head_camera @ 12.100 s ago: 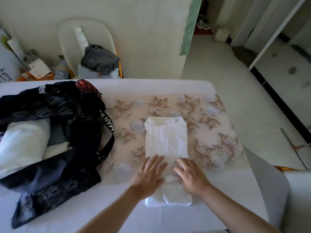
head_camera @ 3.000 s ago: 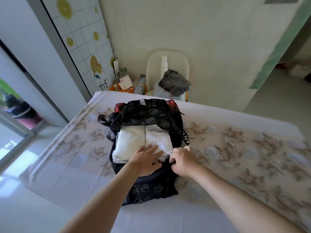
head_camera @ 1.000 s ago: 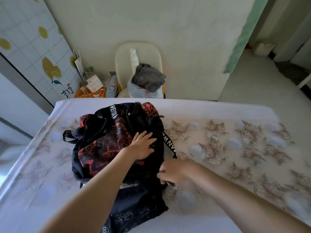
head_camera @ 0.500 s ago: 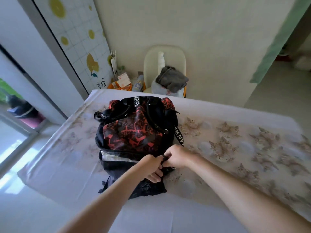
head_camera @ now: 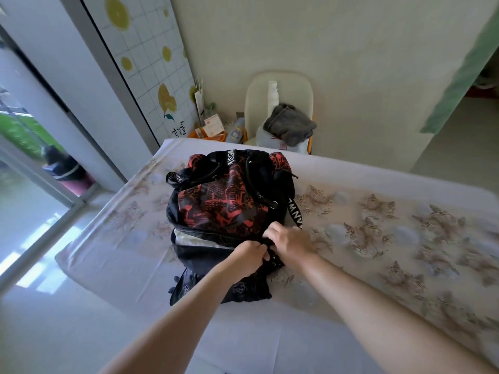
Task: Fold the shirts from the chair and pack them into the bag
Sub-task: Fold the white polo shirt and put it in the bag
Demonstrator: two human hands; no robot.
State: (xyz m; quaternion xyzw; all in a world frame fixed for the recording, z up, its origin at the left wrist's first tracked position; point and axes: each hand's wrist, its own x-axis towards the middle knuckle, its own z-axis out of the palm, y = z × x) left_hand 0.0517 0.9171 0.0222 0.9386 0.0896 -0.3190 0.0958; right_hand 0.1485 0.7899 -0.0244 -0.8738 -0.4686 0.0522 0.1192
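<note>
A black and red backpack lies on the bed with its red-printed flap folded over the opening. A strip of folded white shirts shows in the gap below the flap. My left hand and my right hand meet at the bag's near right corner, both with fingers curled on the black fabric at the opening's edge. What exactly they pinch is hidden under the fingers. Behind the bed a cream chair carries a grey garment on a pale folded one.
The bed's sheet with a floral print stretches to the right. A bag strap with white lettering trails off the bag's right side. Small boxes and bottles sit on the floor left of the chair. A glass door is at the left.
The white shirt went into the bag and the flap was folded over it. In the last half second both hands stay together at the bag's near right corner, barely shifting.
</note>
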